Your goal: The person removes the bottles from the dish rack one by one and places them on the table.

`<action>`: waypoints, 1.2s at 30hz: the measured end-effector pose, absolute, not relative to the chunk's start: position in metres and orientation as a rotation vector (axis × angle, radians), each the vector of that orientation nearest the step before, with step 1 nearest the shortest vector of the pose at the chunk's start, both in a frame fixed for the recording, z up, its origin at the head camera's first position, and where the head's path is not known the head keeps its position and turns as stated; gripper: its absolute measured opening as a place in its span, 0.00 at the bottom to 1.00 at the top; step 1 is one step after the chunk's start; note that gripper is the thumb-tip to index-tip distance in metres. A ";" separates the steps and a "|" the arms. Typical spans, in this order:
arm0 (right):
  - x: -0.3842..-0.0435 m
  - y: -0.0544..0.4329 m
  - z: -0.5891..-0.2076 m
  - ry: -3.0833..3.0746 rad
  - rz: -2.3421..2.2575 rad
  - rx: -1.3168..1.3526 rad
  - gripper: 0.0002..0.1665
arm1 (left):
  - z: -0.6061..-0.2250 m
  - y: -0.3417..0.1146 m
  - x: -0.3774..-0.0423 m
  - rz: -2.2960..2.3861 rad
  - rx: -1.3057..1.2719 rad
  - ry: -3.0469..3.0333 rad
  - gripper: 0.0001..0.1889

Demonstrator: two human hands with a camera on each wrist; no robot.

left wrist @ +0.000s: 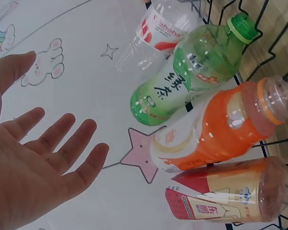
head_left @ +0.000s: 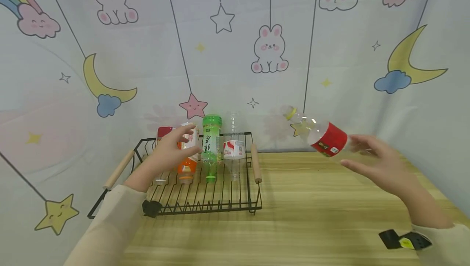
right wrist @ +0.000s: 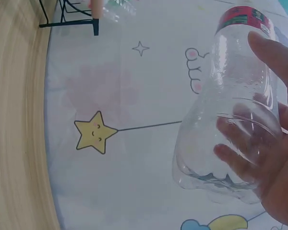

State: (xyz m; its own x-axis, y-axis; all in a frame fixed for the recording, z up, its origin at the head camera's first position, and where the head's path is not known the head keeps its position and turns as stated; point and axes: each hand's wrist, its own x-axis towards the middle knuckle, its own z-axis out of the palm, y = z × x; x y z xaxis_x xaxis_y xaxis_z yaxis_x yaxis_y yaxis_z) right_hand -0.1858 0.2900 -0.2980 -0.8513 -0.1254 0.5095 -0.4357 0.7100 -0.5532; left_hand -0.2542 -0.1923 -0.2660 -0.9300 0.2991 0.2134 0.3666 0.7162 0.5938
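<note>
My right hand [head_left: 385,168] holds a clear plastic bottle [head_left: 328,138] with a red label and yellow cap above the table. The bottle tilts, its cap end up and to the left. In the right wrist view the fingers [right wrist: 237,163] show through its clear lower part, and the thumb overlaps its side. My left hand [head_left: 169,147], fingers spread and holding nothing, is over the left part of a black wire rack [head_left: 205,212]. Neck down in the rack stand a green bottle [left wrist: 197,72], an orange bottle [left wrist: 221,127], a red-and-cream labelled bottle [left wrist: 225,191] and a clear bottle [head_left: 234,149].
Wooden handles [head_left: 256,163] flank the rack on both sides. It stands on a light wooden table [head_left: 312,217], toward the left. Behind the table hangs a white cloth [head_left: 235,78] printed with rabbits, stars and moons.
</note>
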 end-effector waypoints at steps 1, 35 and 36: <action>-0.185 0.294 -0.300 -2.450 0.976 0.402 0.38 | -0.266 -0.196 -0.256 -1.009 -0.519 -2.812 0.36; -0.154 0.397 -0.369 -1.861 1.175 -0.404 0.28 | -0.305 -0.261 -0.312 -1.327 0.194 -2.535 0.42; -0.154 0.399 -0.371 -1.903 1.143 -0.455 0.27 | -0.307 -0.262 -0.313 -1.331 0.199 -2.537 0.42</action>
